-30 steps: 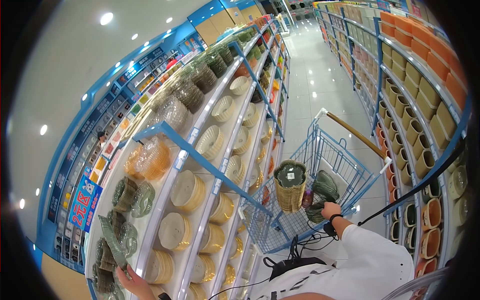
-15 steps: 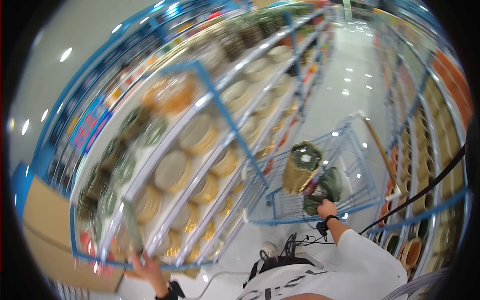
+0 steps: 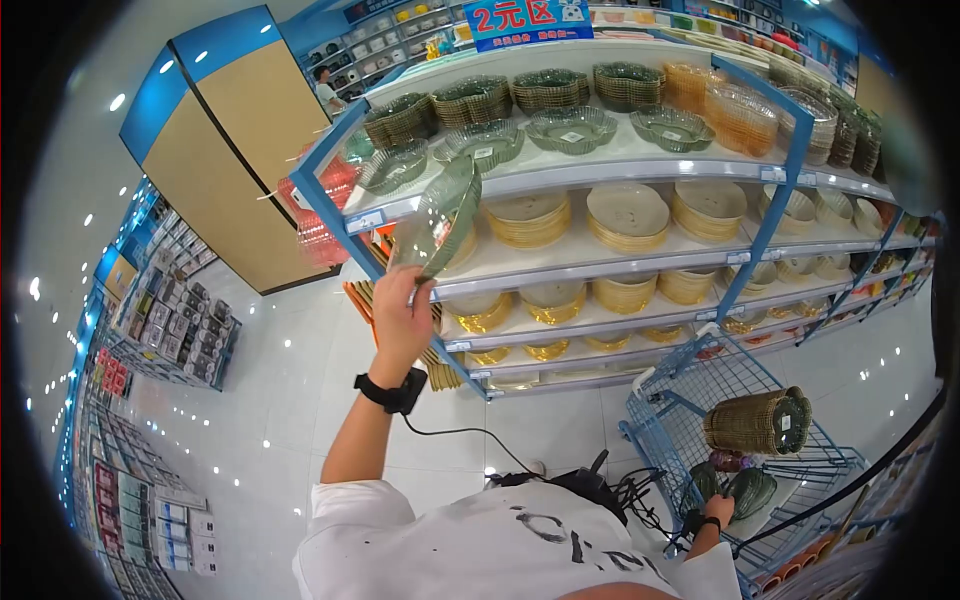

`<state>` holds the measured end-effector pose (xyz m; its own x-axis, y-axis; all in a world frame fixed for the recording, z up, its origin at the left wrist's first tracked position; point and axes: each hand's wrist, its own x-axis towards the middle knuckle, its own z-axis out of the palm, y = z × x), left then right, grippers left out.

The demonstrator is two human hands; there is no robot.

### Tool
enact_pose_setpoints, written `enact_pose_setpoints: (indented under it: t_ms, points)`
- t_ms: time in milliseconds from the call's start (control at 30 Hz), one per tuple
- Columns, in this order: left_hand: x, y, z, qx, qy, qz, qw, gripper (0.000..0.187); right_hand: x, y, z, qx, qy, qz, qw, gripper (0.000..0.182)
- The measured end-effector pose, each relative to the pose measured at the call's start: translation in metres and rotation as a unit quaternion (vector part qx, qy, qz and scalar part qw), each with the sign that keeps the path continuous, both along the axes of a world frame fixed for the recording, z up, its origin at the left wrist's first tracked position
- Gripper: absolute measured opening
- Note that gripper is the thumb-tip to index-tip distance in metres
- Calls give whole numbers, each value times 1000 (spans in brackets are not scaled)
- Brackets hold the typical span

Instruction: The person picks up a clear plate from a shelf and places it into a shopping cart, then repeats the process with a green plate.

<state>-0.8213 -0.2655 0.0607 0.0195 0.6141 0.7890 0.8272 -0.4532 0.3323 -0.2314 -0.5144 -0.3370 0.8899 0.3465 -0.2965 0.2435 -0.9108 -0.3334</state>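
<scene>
My left hand (image 3: 405,315) is raised before the shelf and grips the lower edge of a green translucent plate (image 3: 438,220), which is tilted almost upright. Stacks of similar green dishes (image 3: 472,100) stand on the top shelf behind it. At the lower right my right hand (image 3: 718,508) is closed at the near side of the blue shopping cart (image 3: 790,385), beside a dark green bundle (image 3: 752,492); what its fingers hold is too small to tell. A large stack of green dishes (image 3: 757,420) lies on its side in the cart.
Stacks of cream bowls (image 3: 628,215) fill the lower shelves. Orange clear bowls (image 3: 742,118) stand at the top right, pink baskets (image 3: 320,225) at the shelf's left end. A beige pillar (image 3: 215,170) and a person (image 3: 326,92) are behind. Black cables (image 3: 640,500) hang near my waist.
The view has swung left. My left hand has risen with the green plate to the front of the top shelf. My right hand remains by the cart.
</scene>
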Motion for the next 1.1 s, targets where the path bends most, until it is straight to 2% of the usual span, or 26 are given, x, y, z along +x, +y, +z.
enact_pose_setpoints:
  t_ms: [100, 133, 200, 333, 367, 500, 633, 767, 867, 933, 967, 1033, 1100]
  points:
    - [-27, 22, 31, 100, 84, 2, 991, 13, -21, 1, -6, -11, 4, -19, 1000, 44]
    - [-34, 29, 46, 102, 86, -3, 991, 13, -28, 3, -7, -10, 7, -24, 1000, 44]
    - [-44, 47, 73, 97, 164, 9, 982, 13, -42, -2, -12, 2, 12, -28, 1000, 45]
    - [-58, 125, 108, 125, 199, -34, 971, 10, -80, 4, -7, 22, 14, -69, 997, 47]
    - [-60, 147, 112, 120, 224, -33, 967, 12, -82, 3, -18, 26, 15, -76, 997, 47]
    - [-54, 192, 118, 94, 289, -64, 951, 14, -117, 11, 5, 25, 20, -108, 994, 47]
    - [-44, 207, 108, 51, 299, -96, 948, 16, -140, 14, 7, 29, 1, -134, 991, 47]
    - [-42, 219, 98, 76, 305, -113, 942, 16, -151, 13, 4, 24, 9, -145, 989, 45]
    - [-42, 224, 92, 78, 282, -139, 946, 19, -156, 14, 4, 25, 17, -151, 988, 45]
    - [-40, 222, 87, 24, 230, -199, 952, 24, -160, 11, 4, 27, 15, -149, 988, 44]
    - [-39, 220, 82, 24, 230, -202, 952, 24, -161, 11, 5, 23, 15, -152, 988, 45]
    - [-32, 209, 74, 30, 159, -229, 960, 27, -162, 9, 2, 19, 15, -157, 987, 45]
    - [-31, 207, 75, 29, 151, -217, 964, 29, -159, 8, -5, 25, -6, -160, 987, 45]
